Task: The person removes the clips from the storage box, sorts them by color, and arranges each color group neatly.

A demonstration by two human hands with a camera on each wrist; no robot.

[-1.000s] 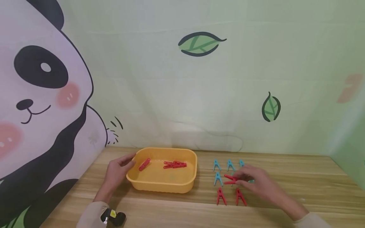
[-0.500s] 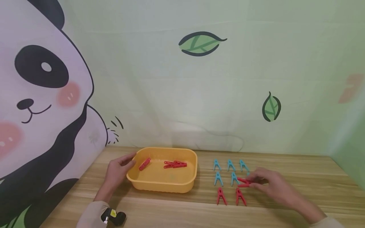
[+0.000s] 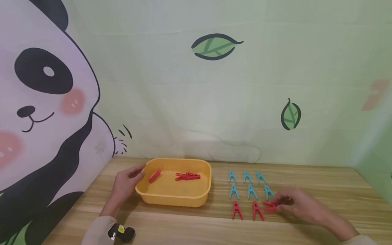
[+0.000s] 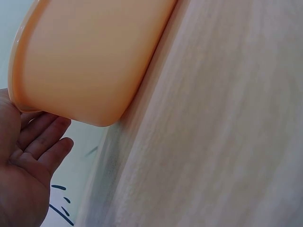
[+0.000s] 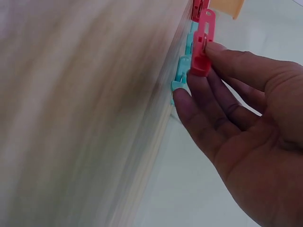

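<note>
My right hand (image 3: 301, 204) pinches a red clothespin (image 3: 269, 206) between thumb and fingers, low over the table, right of two red clothespins standing in the front row. The same clothespin (image 5: 203, 45) appears upright at the fingertips in the right wrist view. Behind it stand two rows of blue clothespins (image 3: 251, 192), legs spread toward the front. My left hand (image 3: 125, 183) holds the left rim of a yellow plastic basin (image 3: 174, 200). In the left wrist view, its fingers (image 4: 49, 135) lie beneath the rim outside the wall; the thumb is hidden there. Inside the basin lie several red clothespins (image 3: 187, 176).
The wood-grain table (image 3: 183, 228) ends at the back against a pale green wall sheet (image 3: 171, 102) printed with a panda and leaves. A black wrist device (image 3: 120, 233) is worn at the left sleeve.
My right hand has carried the red clothespin right and toward the front, from above the blue rows to the front row's right end. The left hand and basin stay put.
</note>
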